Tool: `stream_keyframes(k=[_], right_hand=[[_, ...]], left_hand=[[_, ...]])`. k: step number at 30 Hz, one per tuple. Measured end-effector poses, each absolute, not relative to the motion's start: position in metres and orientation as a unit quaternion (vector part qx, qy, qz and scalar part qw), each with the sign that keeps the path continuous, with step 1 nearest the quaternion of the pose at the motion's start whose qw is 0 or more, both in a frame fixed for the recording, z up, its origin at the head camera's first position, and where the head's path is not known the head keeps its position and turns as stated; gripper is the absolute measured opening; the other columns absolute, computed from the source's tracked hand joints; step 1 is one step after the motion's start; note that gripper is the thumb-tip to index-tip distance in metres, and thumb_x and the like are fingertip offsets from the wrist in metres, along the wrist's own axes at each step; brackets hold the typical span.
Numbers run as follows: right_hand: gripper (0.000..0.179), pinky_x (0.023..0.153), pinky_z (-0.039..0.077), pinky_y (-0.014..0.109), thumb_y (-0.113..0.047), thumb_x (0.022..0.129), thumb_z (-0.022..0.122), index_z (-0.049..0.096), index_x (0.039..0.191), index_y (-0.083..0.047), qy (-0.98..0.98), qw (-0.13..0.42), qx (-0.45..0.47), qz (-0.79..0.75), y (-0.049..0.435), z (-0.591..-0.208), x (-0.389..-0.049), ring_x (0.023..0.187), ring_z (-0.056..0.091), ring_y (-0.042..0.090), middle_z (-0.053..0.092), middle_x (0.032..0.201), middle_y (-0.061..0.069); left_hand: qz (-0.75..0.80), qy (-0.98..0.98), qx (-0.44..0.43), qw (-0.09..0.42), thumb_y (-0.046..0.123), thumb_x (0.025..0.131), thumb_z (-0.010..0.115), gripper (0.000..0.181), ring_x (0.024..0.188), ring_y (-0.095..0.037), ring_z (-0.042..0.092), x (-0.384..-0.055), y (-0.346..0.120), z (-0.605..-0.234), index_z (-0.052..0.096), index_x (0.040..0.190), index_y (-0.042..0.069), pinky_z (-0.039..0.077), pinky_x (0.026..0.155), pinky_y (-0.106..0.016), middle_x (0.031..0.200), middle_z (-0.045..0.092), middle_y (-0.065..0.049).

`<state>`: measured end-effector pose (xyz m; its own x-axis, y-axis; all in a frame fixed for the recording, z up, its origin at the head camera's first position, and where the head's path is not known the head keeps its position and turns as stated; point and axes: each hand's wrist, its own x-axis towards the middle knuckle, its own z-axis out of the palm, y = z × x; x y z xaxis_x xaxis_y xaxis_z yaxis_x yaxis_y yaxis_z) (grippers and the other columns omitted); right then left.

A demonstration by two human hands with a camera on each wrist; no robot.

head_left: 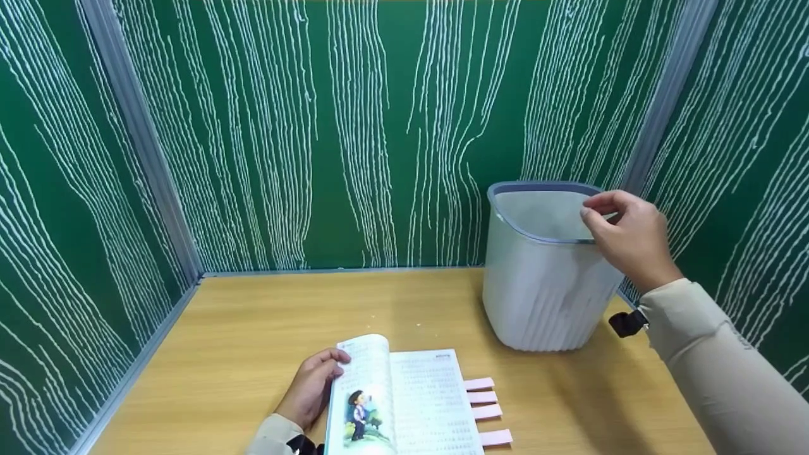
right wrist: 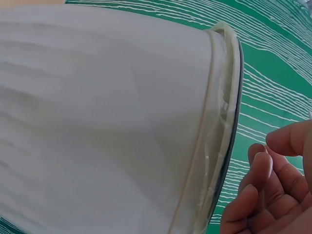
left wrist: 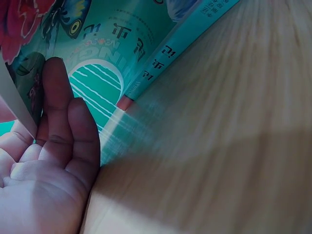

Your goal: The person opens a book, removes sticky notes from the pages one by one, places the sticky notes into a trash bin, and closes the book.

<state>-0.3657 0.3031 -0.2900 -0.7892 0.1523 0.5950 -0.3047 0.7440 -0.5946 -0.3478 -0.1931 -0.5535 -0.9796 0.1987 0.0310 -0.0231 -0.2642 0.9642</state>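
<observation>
An open book [head_left: 423,398] lies on the table, with a cartoon child printed on its raised left page. My left hand [head_left: 313,385] grips the book's left edge, thumb on the page and fingers under the cover. In the left wrist view, those fingers [left wrist: 58,112] lie against the green cover [left wrist: 105,46]. Several pink sticky tabs [head_left: 483,411] stick out from the right edge. Over the near right rim of a light grey wastebasket [head_left: 543,297] hovers my right hand [head_left: 632,234], thumb and fingertips loosely bent close together, with nothing visible between them.
A thin liner [right wrist: 224,102] is folded over the wastebasket's rim. Small pale specks [head_left: 418,325] dot the wooden table [head_left: 284,309] behind the book. Green panels [head_left: 404,126] with white wavy lines enclose the back and both sides, joined by grey corner posts [head_left: 142,139].
</observation>
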Motion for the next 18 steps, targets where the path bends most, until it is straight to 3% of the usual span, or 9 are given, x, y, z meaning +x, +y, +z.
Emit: stream_keyframes(k=[18], right_hand=[[0.037, 0.069, 0.049, 0.009, -0.047, 0.102, 0.059, 0.07, 0.12, -0.016, -0.876, 0.317, 0.057, 0.358, 0.288, -0.3, -0.358, 0.092, 0.057, 0.021, 0.066, 0.116, 0.003]], left_hand=[[0.793, 0.602, 0.065, 0.067, -0.004, 0.086, 0.051, 0.021, 0.097, -0.018, 0.065, -0.347, -0.191, -0.552, 0.063, 0.103, 0.0, 0.057, 0.085, -0.03, 0.11, 0.058, -0.008]])
